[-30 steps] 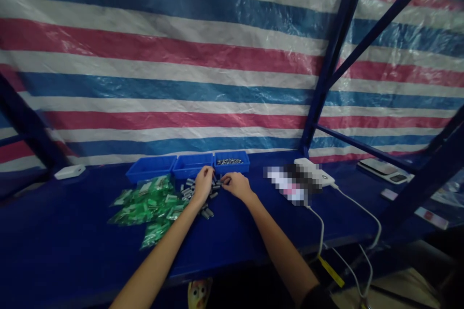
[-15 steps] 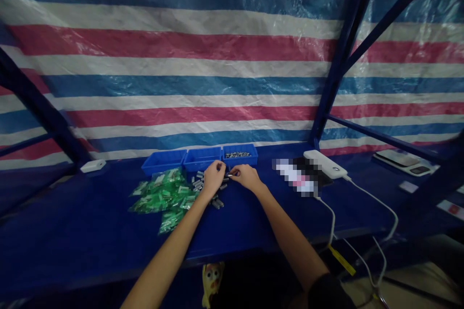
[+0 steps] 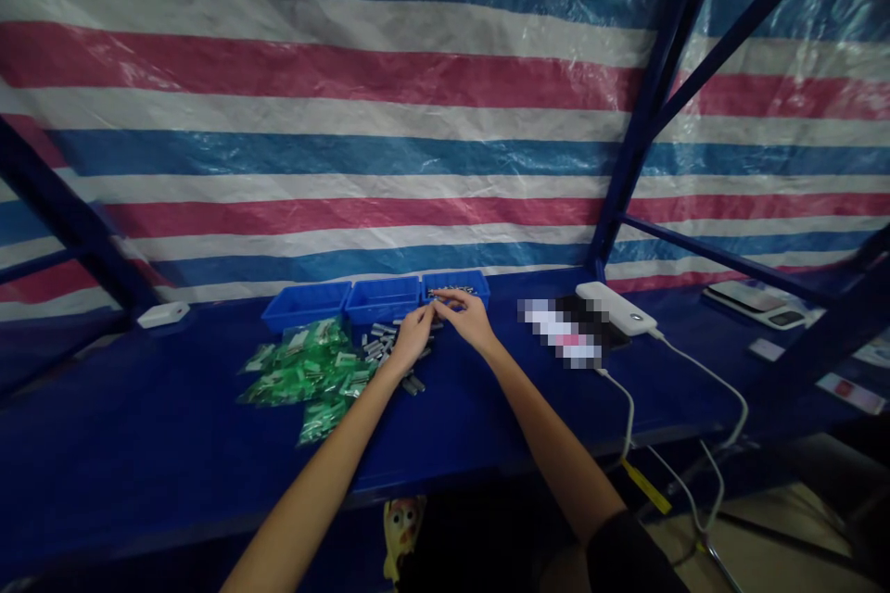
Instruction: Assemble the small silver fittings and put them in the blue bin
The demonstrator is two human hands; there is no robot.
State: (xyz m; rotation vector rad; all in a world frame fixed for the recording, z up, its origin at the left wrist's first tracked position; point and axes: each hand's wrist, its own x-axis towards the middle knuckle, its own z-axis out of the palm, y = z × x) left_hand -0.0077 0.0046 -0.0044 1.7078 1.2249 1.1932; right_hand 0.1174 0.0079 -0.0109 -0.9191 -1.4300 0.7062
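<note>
My left hand is closed, its fingertips pressed together over the loose metal pieces. What it grips is too small to name. My right hand meets it at the fingertips, also closed, in front of the right blue bin, which holds small metal parts. Whatever lies between the fingers of both hands cannot be made out. Left of my hands is a heap of green plastic packets. Behind them stand the left blue bin and the middle blue bin.
On the blue table a white power bank with cables lies to the right, beside a blurred-out object. A small white box is at the left. A scale sits far right; blue metal posts rise at both sides.
My right hand has moved up and in, its fingers now over the front of the right bin and touching my left hand's fingertips. The whole view has shifted slightly.
</note>
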